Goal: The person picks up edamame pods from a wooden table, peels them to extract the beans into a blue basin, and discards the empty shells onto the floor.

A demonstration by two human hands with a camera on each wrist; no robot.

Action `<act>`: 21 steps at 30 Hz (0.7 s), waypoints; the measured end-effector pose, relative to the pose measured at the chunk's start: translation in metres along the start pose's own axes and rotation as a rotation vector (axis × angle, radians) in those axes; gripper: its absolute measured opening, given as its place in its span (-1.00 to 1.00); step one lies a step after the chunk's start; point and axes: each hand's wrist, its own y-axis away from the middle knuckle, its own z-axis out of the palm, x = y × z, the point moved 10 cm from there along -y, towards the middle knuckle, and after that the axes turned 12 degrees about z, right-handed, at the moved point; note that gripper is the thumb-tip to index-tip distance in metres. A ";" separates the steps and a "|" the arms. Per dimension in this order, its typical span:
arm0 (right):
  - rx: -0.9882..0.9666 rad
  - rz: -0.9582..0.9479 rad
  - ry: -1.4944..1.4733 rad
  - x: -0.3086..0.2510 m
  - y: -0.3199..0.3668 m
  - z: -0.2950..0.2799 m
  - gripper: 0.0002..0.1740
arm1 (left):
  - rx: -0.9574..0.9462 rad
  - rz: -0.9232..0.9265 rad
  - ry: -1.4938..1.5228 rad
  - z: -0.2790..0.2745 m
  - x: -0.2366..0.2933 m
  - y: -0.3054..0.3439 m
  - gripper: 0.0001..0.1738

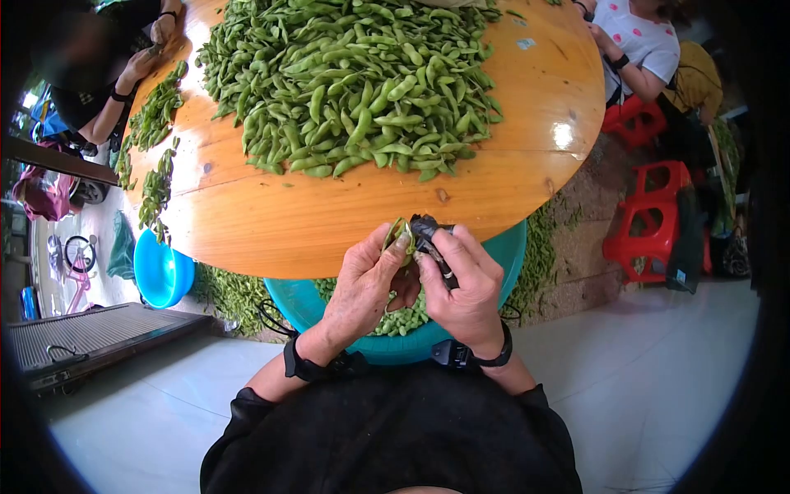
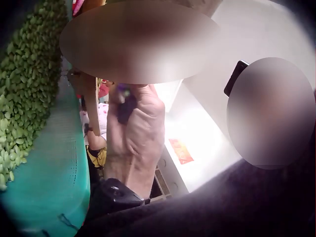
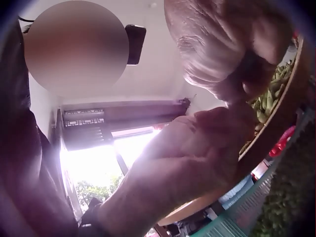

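Observation:
In the head view, my left hand [image 1: 359,276] pinches a green edamame pod [image 1: 398,232] between thumb and fingers. Close against it, my right hand [image 1: 462,284] has its thumb and fingers curled about a dark, crinkled black item [image 1: 428,229] whose kind I cannot tell; its end meets the pod. Below both hands is a teal basin [image 1: 288,305] with shelled green beans [image 1: 401,319] inside, partly hidden by the hands. On the wooden table [image 1: 239,239] just ahead lies a big heap of edamame pods [image 1: 354,99].
Small pod piles [image 1: 156,189] lie at the table's left edge. A blue basin [image 1: 163,270] stands on the floor at left. More pods [image 1: 539,255] cover the floor about the teal basin. Red stools [image 1: 650,218] stand at right. Two other people sit across the table.

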 end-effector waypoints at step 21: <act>0.470 0.681 0.118 0.127 0.065 -0.224 -0.69 | -0.547 0.512 -1.036 0.047 0.074 -0.004 -0.75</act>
